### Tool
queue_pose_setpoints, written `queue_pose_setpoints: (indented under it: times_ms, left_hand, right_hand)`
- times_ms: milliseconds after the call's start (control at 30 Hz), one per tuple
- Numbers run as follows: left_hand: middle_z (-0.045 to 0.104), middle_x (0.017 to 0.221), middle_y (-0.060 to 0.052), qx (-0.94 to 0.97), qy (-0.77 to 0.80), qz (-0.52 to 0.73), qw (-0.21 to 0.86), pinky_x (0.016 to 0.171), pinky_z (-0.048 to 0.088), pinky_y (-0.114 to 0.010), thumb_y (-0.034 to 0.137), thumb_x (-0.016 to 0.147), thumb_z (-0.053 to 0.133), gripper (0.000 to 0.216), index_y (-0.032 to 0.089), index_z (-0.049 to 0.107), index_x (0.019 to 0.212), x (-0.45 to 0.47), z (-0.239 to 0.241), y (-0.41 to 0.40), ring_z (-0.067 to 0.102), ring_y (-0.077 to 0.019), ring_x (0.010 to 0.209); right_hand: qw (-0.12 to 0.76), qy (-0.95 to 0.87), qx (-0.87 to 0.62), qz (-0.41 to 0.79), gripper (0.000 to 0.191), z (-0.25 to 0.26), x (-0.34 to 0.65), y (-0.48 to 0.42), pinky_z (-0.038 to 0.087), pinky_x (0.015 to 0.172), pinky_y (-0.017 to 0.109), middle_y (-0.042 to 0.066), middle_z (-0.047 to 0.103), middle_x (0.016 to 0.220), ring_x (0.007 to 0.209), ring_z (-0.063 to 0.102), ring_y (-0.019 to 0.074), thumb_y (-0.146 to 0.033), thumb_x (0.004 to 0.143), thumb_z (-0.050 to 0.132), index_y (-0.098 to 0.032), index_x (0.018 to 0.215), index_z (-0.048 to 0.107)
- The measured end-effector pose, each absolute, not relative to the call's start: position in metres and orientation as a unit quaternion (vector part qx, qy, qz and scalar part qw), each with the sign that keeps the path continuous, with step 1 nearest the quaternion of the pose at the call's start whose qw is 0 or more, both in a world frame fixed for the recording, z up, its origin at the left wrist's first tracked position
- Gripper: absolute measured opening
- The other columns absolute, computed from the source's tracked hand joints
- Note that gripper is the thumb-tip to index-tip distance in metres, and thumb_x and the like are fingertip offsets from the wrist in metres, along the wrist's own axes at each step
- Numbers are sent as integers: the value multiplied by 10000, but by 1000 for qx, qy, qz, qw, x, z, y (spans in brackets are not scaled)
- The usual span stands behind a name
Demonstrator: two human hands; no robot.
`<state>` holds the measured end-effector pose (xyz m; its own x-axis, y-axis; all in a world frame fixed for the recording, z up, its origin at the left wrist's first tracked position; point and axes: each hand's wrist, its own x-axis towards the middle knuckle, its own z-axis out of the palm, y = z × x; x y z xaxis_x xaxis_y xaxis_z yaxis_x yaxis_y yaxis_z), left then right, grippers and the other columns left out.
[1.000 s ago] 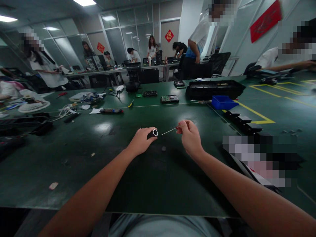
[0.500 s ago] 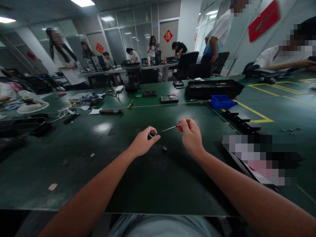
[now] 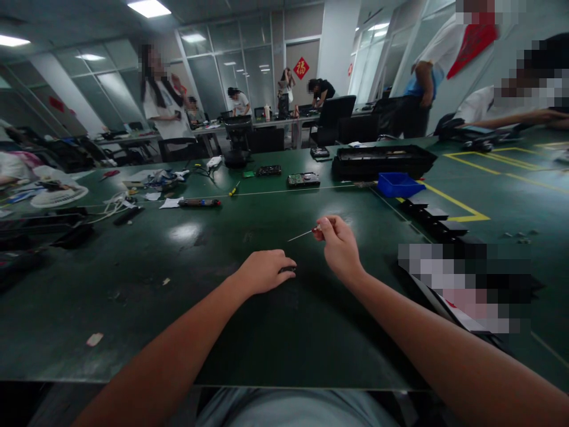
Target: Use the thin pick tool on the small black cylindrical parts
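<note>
My right hand is closed around the red handle of a thin screwdriver. Its slim metal shaft points left, above the table. Low over the green tabletop, my left hand has its thumb and fingers curled about a small dark part, too small to name. The palm faces down, so anything further inside it is hidden. The black round piece with a bright rim held before does not show now.
Beyond my hands lie a hard drive, a dark electric screwdriver and a yellow screwdriver. To the right stand a blue bin, a long black tray and a row of black pieces. People are around the room.
My left hand has moved down and slightly right to the small part on the table, turning palm down; the black round piece has gone from sight. My right hand shifted slightly left with the screwdriver.
</note>
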<state>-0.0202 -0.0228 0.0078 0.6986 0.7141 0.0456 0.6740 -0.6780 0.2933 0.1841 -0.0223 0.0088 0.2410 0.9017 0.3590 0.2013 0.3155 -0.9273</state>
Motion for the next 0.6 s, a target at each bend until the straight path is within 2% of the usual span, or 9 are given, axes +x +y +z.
queue_pose_setpoints:
  times_ms: [100,267,367,433,533,600]
  left_hand:
    - [690,1050,-58,908,385,80,142,789,487,-339,386,940,550,278,281,716,1136,-21,8,-21,650,-241,951]
    - [717,1043,-42,845,427,170,274,811,493,-351,384,890,615,249,249,717,1073,-32,16,-12,657,-227,929]
    - [711,980,-55,770,454,244,376,681,489,-307,370,847,654,274,221,722,1066,-41,25,-6,632,-175,741]
    - [697,959,-64,691,468,302,461,565,430,-254,359,835,662,297,205,719,1083,-49,31,-1,583,-132,644]
    - [649,893,-55,532,477,413,565,475,341,-209,278,838,634,270,179,702,1080,-69,39,7,550,-106,608]
    - [602,820,-35,422,481,478,602,455,340,-208,213,849,583,229,163,682,1049,-89,43,13,537,-108,586]
  right_hand:
    - [601,-547,-504,292,249,10,184,-23,484,724,346,22,641,794,741,608,183,-446,957,485,-222,916,587]
    - [600,-544,-507,294,242,9,183,-23,479,715,344,22,642,789,737,605,181,-444,953,488,-225,906,582]
    - [606,-541,-503,296,232,8,183,-21,483,712,344,21,644,782,730,605,179,-437,947,491,-227,901,579]
    - [602,-542,-504,297,235,8,184,-21,486,713,346,25,648,787,733,608,180,-437,946,489,-225,906,582]
    - [598,-543,-506,302,242,9,184,-22,483,715,345,24,646,785,735,608,181,-447,945,485,-227,907,580]
    - [595,-544,-508,304,239,10,184,-23,478,721,344,22,640,781,736,606,181,-447,945,483,-230,904,576]
